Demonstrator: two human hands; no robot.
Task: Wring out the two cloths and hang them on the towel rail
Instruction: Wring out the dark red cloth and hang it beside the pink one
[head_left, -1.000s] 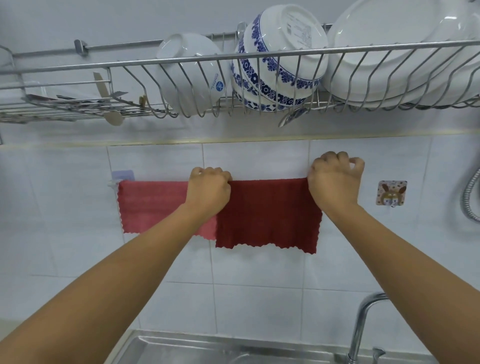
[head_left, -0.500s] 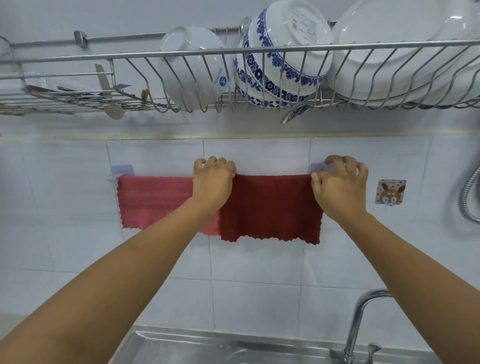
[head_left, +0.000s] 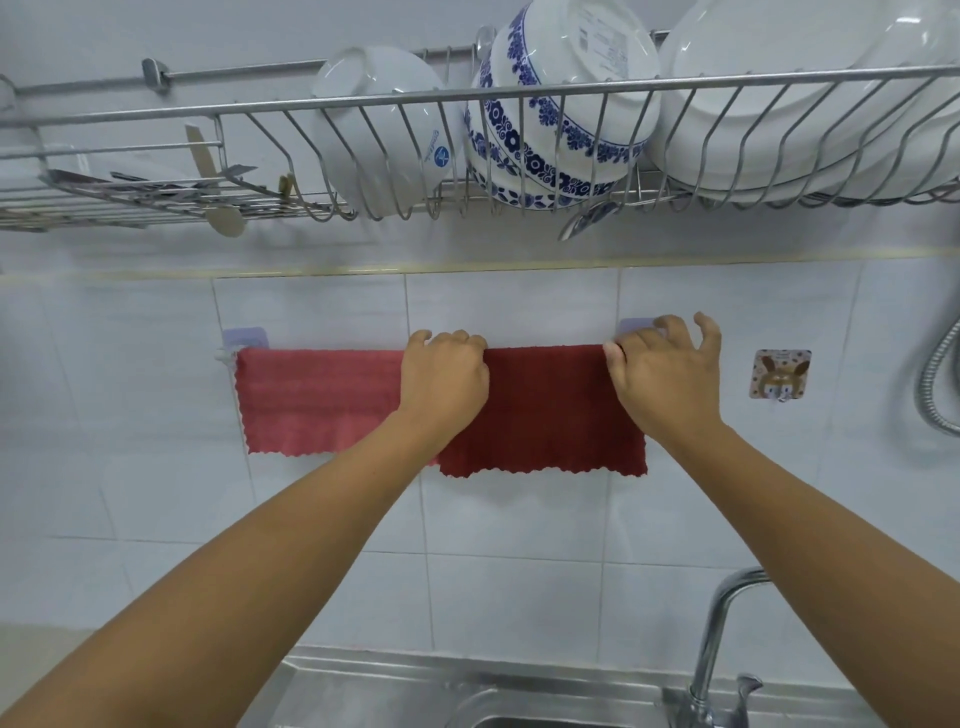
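White wall tiles form the background, with a wire dish rack (head_left: 519, 93) of bowls mounted high on the wall and a steel sink (head_left: 395, 696) with a tap (head_left: 717, 639) at the near edge. Between them a towel rail (head_left: 223, 356) is fixed to the tiles on pale pads; most of it is hidden under cloth. Two cloths are draped over it: a lighter pink cloth (head_left: 317, 400) on the left and a darker red cloth (head_left: 545, 410) on the right, their edges meeting or slightly overlapping behind the left wrist.

The left hand (head_left: 447, 379) is curled shut over the top fold of the dark cloth at its left end, pressed against the rail. The right hand (head_left: 670, 374) is at the cloth's right end with the fingers loosely spread and lifted, only the thumb side touching the fold; it appears to be gripping nothing.

Hanging seems nearly done, and the step in hand is judged to be the final straightening. It is best done by smoothing the top fold outward along the rail so no bunching is left, keeping the hanging lengths even front and back so the damp cloth is not dragged off, and leaving the pink cloth undisturbed.
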